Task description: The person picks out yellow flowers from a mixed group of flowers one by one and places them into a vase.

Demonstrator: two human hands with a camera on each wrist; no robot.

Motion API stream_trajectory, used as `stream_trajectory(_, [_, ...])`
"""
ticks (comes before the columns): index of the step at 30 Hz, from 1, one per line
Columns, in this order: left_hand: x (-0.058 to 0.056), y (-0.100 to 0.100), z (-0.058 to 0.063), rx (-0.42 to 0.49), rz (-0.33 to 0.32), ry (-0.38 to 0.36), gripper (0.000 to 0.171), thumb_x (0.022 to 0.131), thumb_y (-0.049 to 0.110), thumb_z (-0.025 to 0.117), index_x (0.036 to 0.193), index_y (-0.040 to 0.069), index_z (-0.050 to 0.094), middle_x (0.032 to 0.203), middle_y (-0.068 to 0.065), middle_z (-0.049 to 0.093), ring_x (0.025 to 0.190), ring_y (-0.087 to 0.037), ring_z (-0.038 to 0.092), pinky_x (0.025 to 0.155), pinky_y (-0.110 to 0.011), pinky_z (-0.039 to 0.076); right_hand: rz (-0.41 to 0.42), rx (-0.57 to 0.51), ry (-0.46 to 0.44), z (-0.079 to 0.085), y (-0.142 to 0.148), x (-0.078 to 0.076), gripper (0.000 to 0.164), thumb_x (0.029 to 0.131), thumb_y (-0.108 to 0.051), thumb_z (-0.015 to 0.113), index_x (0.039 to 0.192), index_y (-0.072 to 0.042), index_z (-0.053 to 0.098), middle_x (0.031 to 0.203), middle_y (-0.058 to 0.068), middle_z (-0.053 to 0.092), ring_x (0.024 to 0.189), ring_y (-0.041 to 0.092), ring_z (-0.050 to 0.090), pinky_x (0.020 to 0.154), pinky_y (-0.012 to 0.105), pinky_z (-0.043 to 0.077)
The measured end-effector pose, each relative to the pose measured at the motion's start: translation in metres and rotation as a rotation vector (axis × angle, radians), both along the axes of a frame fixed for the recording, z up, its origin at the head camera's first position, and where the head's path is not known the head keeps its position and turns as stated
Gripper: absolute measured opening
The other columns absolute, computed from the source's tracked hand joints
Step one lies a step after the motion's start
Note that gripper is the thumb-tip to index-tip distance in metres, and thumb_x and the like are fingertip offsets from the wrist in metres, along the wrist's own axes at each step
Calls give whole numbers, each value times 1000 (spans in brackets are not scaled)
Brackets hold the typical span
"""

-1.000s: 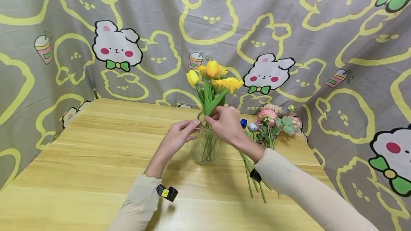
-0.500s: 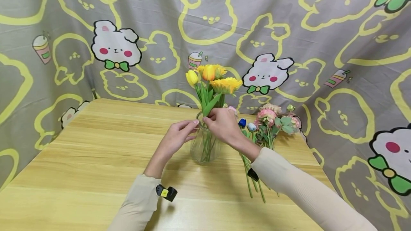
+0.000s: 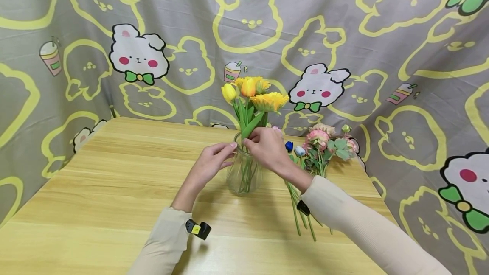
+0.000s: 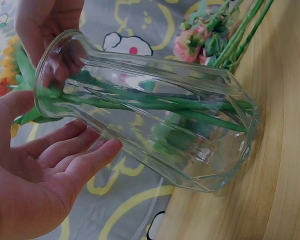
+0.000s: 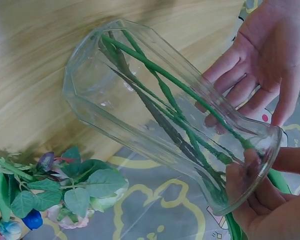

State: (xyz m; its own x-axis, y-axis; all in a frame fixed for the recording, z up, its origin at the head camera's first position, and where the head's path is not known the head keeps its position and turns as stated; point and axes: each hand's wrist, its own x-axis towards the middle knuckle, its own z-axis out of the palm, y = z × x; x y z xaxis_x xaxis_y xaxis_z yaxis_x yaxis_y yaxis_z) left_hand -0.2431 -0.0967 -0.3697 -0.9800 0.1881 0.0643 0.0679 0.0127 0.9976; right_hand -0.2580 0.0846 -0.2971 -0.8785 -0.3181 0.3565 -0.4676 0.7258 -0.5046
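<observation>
A clear faceted glass vase (image 3: pixel 235 179) stands upright on the table, with several green stems inside. My right hand (image 3: pixel 269 150) pinches the leafy stem of an orange-yellow tulip (image 3: pixel 248 87) at the vase mouth. In the right wrist view, that hand's fingertips (image 5: pixel 238 182) reach over the rim. My left hand (image 3: pixel 208 162) has its thumb at the rim; its relaxed fingers (image 4: pixel 85 162) lie along the neck in the left wrist view. A yellow tulip (image 3: pixel 229 92) and ruffled yellow flowers (image 3: pixel 270 102) rise above the vase.
Right of the vase lie pink flowers (image 3: pixel 318 138) with green leaves, a dark blue tulip (image 3: pixel 289 146) and a pale blue tulip (image 3: pixel 299 151), their stems toward the front. A patterned curtain (image 3: pixel 198 12) hangs behind the wooden table (image 3: pixel 114 190).
The orange-yellow tulip has sunk lower and slightly left into the vase within the first half second, then stays put. Both hands keep nearly the same place at the vase mouth.
</observation>
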Motion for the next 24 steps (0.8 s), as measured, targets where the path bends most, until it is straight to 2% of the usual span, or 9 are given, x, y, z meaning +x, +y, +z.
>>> stream_trajectory(7, [-1,0,0,1,0,-1,57,101,50,59,134,4,63,142,-12,59,133,-27,58,104,-34,57,10,-26,0,4,4,3,15,93,-15,74,95,-1,75,86,12,77,75,21,74,65,32,64])
stream_trajectory(13, [-1,1,0,1,-3,1,57,101,51,59,133,4,63,142,-11,59,133,-27,58,104,-35,57,8,-57,4,7,8,7,11,94,-16,73,94,-5,72,85,8,75,74,19,72,64,33,62])
stream_trajectory(24, [-1,1,-1,6,13,-1,55,101,48,60,132,2,63,140,-13,60,132,-28,58,103,-34,58,18,-100,83,13,21,11,6,93,-12,73,94,-6,75,82,8,75,73,20,72,68,39,63])
